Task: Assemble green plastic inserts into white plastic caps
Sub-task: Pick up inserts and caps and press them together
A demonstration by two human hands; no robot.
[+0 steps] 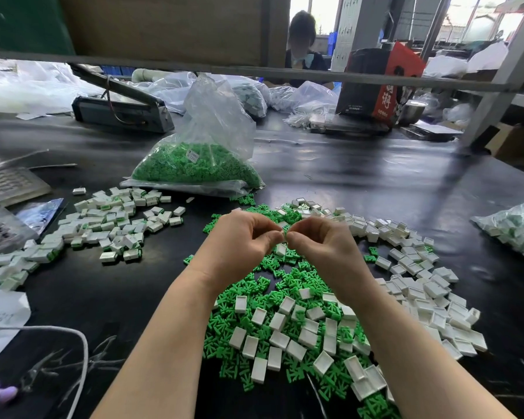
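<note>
My left hand (245, 237) and right hand (318, 240) pinch one small part (284, 234) together above the green inserts (273, 300).

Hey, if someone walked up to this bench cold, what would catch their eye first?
Probably the two hands, left hand and right hand, meeting fingertip to fingertip over a small part mid-table. Beneath them sprawls a bright heap of green inserts mixed with white caps. Behind stands a clear bag of green inserts, and to the left lies a pile of assembled pieces.
</note>
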